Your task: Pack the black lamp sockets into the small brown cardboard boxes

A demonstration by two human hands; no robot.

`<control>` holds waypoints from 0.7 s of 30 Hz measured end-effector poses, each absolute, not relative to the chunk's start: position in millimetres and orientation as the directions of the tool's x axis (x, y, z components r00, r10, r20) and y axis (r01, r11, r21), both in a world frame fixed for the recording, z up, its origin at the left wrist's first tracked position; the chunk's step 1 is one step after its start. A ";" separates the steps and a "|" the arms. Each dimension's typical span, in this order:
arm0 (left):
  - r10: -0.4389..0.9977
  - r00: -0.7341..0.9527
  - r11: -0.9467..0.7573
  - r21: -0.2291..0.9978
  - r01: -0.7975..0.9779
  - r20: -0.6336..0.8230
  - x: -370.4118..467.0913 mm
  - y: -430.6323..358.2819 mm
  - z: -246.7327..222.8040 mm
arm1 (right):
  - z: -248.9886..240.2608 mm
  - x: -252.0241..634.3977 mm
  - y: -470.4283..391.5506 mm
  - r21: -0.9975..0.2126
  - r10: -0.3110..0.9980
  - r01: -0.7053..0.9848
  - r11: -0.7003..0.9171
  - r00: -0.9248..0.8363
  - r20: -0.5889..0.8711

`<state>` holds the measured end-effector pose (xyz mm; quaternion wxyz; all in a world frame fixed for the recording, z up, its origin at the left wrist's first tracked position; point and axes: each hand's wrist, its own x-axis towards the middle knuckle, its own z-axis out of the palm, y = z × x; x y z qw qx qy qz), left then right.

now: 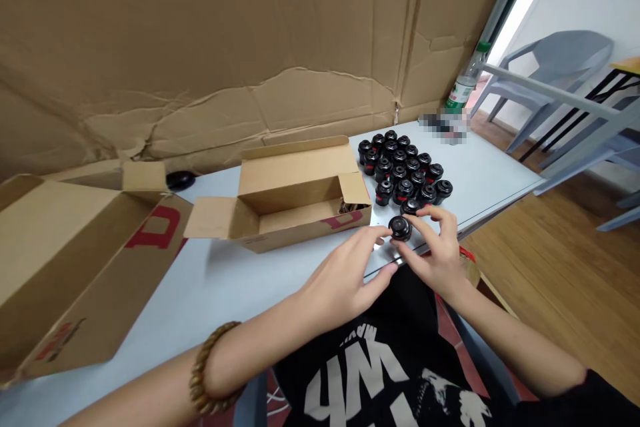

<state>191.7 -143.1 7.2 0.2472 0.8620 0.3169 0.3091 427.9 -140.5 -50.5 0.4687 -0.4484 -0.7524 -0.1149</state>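
Near the table's front edge, a round black part (401, 228) sits between my two hands. My right hand (437, 250) has its thumb and index finger at the part's right side. From the left, the fingertips of my left hand (350, 270) reach its edge, with the thumb apart below. Just behind stand several similar black parts (399, 173) in close rows, some with red marks. Left of them an open small cardboard box (295, 230) has its flaps up, with something brown and crumpled at its right end.
A larger open cardboard box (100, 280) stands at the left, with a black mouse (181, 179) behind it. Cardboard sheeting (250, 33) rises behind the table (480, 173). A green-capped bottle (463, 85) and a blurred item are at the far right corner.
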 end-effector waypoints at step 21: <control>0.710 0.683 -0.611 0.635 0.473 0.174 205.0 -123.0 -21.9 | -73.6 421.6 -124.3 -0.240 0.653 0.868 0.434 -0.119 0.748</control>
